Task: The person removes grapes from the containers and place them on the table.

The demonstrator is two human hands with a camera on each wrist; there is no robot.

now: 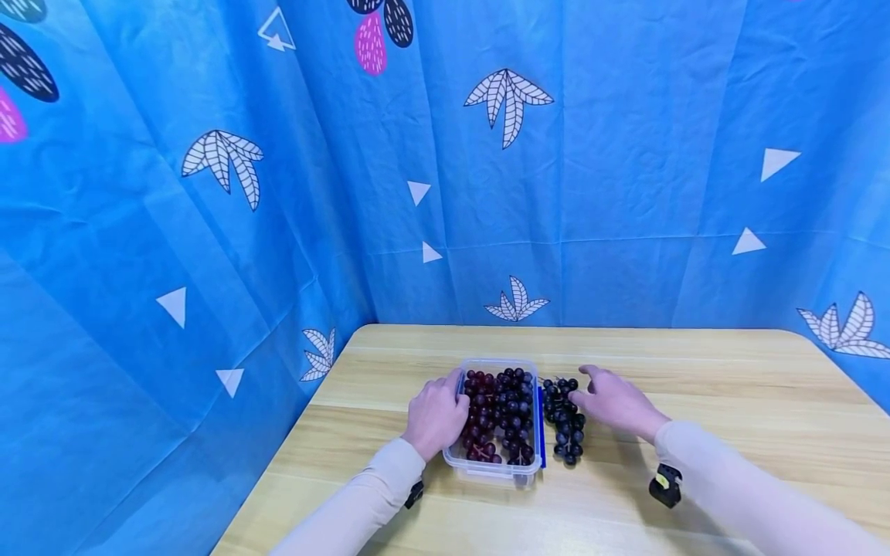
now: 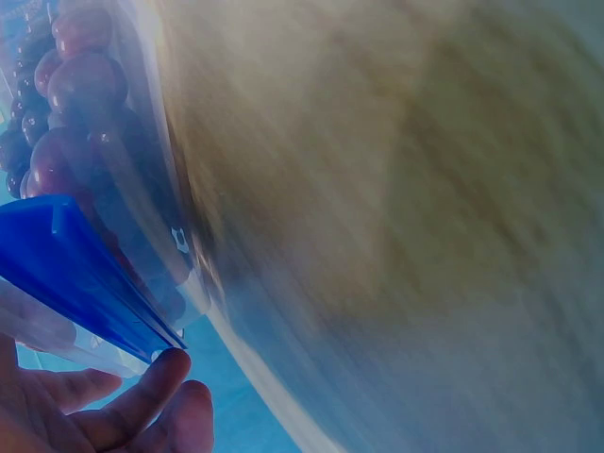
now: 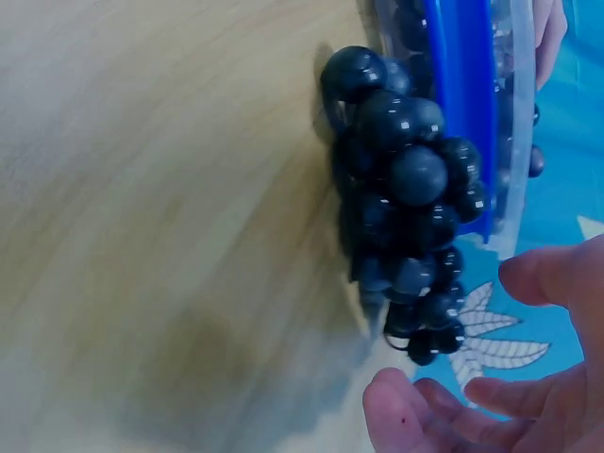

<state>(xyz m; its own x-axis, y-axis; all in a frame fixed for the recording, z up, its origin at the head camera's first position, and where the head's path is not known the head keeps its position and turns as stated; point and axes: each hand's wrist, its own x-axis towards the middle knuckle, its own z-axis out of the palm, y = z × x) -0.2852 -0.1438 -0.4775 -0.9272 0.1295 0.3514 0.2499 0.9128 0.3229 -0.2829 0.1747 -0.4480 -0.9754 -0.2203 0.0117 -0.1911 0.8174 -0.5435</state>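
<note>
A clear plastic container (image 1: pixel 480 468) with blue side latches stands on the table, holding bunches of red grapes (image 1: pixel 480 417) and dark grapes (image 1: pixel 513 409). My left hand (image 1: pixel 436 413) grips its left wall; in the left wrist view the fingers (image 2: pixel 160 377) lie by the blue latch (image 2: pixel 75 264). Just right of the container, a bunch of black grapes (image 1: pixel 566 425) lies on the wood, close to the right-hand latch (image 3: pixel 462 104). My right hand (image 1: pixel 619 401) reaches to the far end of this bunch, thumb and fingers spread apart in the right wrist view, with nothing between them.
The light wooden table (image 1: pixel 730 401) has rounded far corners. A blue patterned curtain (image 1: pixel 626 193) hangs behind it and along its left side. Each wrist carries a small black device, such as the right one (image 1: pixel 665 486).
</note>
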